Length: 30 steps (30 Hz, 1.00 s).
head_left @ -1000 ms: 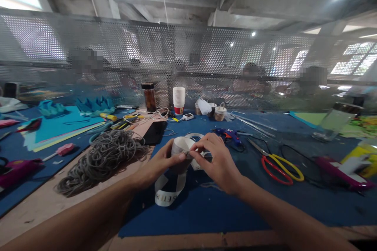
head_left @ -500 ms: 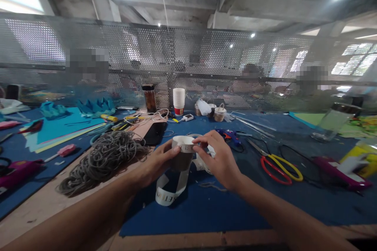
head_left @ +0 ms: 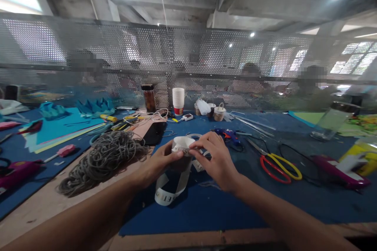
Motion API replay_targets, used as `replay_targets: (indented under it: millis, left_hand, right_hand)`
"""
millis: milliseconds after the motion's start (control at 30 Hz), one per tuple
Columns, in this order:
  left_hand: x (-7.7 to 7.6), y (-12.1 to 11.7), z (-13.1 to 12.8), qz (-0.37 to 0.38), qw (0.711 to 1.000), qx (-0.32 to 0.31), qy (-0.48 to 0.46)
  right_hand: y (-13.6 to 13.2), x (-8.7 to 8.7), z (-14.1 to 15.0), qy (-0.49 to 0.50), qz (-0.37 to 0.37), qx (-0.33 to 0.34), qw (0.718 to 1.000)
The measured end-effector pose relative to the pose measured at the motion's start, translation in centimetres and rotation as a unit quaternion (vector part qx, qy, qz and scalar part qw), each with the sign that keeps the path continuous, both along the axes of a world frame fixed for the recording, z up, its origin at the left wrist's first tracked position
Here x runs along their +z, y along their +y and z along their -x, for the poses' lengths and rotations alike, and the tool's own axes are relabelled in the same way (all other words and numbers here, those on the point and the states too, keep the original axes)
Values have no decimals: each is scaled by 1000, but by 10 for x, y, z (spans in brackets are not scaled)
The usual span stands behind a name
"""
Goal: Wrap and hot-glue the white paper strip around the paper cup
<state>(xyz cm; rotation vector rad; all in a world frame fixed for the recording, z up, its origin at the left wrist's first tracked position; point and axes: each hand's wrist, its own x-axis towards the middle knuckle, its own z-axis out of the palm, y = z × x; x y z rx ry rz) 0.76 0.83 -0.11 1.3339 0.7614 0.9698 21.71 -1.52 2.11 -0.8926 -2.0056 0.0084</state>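
Note:
A paper cup (head_left: pixel 179 166) with a grey-brown lower wall stands upright in my left hand (head_left: pixel 157 161), the thumb pressed on its front near the rim. A white ribbon (head_left: pixel 165 198) printed with letters lies against the upper wall of the cup, and a loop of it hangs down to the blue mat. My right hand (head_left: pixel 217 160) pinches at the ribbon by the right side of the rim with thumb and index finger. More ribbon curls behind that hand. The fingers behind the cup are hidden.
A heap of grey cord (head_left: pixel 101 160) and a phone (head_left: pixel 155 132) lie left. Scissors (head_left: pixel 279 164), a blue glue gun (head_left: pixel 228 135) and a glass jar (head_left: pixel 334 121) are right. Stacked paper cups (head_left: pixel 178 100) and a dark-lidded jar (head_left: pixel 149 98) stand behind, before a perforated screen.
My right fingers came off the rim slightly, then closed in on the ribbon again. My left thumb shifted a little on the cup. The hanging ribbon loop stays nearly in place.

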Motion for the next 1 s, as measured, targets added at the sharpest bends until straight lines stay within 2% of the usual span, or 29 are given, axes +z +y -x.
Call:
replay_targets:
  millis: [200, 467, 733, 1000]
  left_hand:
    - [12, -6, 0, -3, 1000, -16, 23]
    - [-1, 1, 5, -31, 999, 1, 32]
    - [3, 0, 3, 10, 998, -23, -54]
    - [1, 2, 3, 17, 996, -43, -78]
  right_hand:
    - [0, 4, -1, -18, 22, 8, 1000]
    - [-2, 12, -4, -39, 34, 27, 998]
    - [-1, 8, -3, 61, 33, 46, 997]
    - [1, 4, -2, 87, 30, 51, 994]
